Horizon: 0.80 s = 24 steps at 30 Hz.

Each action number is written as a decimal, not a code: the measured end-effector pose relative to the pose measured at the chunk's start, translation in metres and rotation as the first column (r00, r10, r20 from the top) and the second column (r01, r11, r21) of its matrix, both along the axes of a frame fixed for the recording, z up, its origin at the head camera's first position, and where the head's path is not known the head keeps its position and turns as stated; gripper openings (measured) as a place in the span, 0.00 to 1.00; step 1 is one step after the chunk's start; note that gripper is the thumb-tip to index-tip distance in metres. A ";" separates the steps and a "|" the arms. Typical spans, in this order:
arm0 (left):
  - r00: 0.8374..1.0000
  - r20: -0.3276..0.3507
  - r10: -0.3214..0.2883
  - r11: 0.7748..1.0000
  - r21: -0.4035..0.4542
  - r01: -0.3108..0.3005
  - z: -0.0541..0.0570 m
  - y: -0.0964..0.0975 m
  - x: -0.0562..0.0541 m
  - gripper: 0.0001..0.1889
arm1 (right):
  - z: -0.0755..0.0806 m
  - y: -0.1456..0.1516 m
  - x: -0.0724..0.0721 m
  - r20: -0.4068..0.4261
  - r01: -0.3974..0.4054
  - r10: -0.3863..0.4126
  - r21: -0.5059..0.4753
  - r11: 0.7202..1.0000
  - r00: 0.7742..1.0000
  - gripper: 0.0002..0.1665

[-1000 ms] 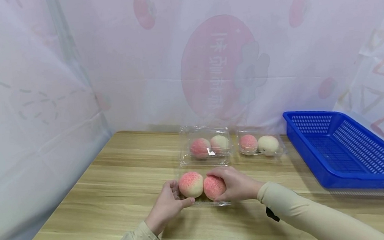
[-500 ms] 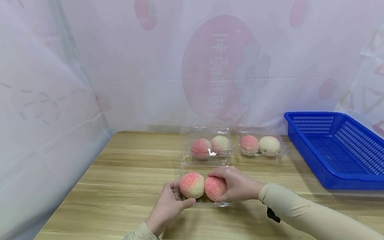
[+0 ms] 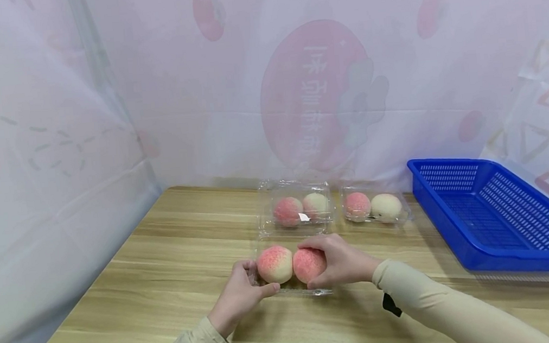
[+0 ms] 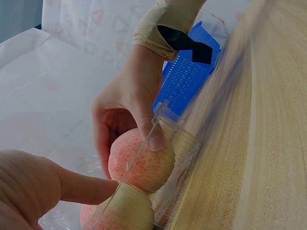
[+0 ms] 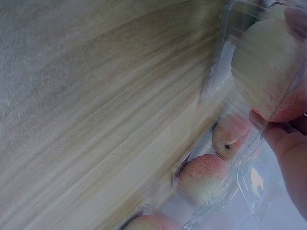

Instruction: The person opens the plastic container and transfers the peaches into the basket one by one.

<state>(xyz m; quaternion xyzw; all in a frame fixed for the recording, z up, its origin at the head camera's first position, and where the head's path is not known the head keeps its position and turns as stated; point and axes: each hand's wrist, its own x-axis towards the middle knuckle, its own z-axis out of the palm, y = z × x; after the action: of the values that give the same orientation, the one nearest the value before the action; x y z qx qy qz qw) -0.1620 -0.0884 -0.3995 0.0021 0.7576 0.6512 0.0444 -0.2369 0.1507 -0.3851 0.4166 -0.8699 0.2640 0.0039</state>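
In the head view, two pink-and-cream peaches sit side by side in a clear plastic box near the middle of the table. My right hand point(image 3: 343, 263) grips the right peach point(image 3: 309, 265) between thumb and fingers. The left peach point(image 3: 274, 265) touches it. At the left end of the clear box point(image 3: 316, 291), my left hand point(image 3: 240, 293) holds the wall, its thumb along the front rim. The left wrist view shows that left thumb point(image 4: 88, 188) against the rim by the cream side of the nearer peach. Its other fingers are mostly hidden.
Just behind stands another clear box holding two peaches point(image 3: 288, 212). A third clear box with two peaches point(image 3: 386, 208) is to its right. At the right of the wooden table point(image 3: 166, 273) lies a blue plastic basket point(image 3: 462, 247). Printed cloth point(image 3: 194, 146) hangs behind.
My right hand and the peach in it have shifted very slightly upward. My left hand, the box and the other peaches look the same.
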 end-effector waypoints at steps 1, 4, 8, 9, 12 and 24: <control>1.000 -0.002 -0.002 1.000 0.005 0.002 0.000 0.000 0.000 0.36 | 0.000 0.000 0.000 0.006 0.005 -0.005 -0.004 1.000 1.000 0.44; 1.000 -0.002 -0.007 1.000 0.016 0.008 0.000 0.000 0.000 0.36 | 0.001 0.000 0.000 0.016 0.012 -0.012 -0.018 1.000 1.000 0.43; 1.000 0.001 0.002 1.000 0.004 -0.002 0.000 0.000 0.000 0.36 | 0.004 0.000 0.000 0.020 0.023 -0.022 -0.036 0.999 1.000 0.43; 1.000 0.000 0.004 1.000 0.000 -0.004 0.000 0.000 0.000 0.36 | 0.005 0.000 0.000 0.018 0.028 -0.027 -0.041 0.999 0.999 0.43; 1.000 -0.001 0.011 1.000 -0.010 -0.011 0.000 0.000 0.000 0.36 | 0.007 0.001 0.001 0.003 0.040 -0.040 -0.056 0.998 0.999 0.44; 1.000 0.013 0.013 1.000 -0.019 -0.013 0.002 -0.001 0.001 0.38 | 0.013 0.004 0.001 -0.008 0.070 -0.071 -0.108 0.992 0.997 0.43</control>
<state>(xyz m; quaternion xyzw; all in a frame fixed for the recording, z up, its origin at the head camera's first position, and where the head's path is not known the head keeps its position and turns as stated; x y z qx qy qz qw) -0.1612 -0.0890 -0.3978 -0.0076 0.7635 0.6442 0.0451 -0.2354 0.1544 -0.3716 0.3864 -0.8685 0.3078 0.0408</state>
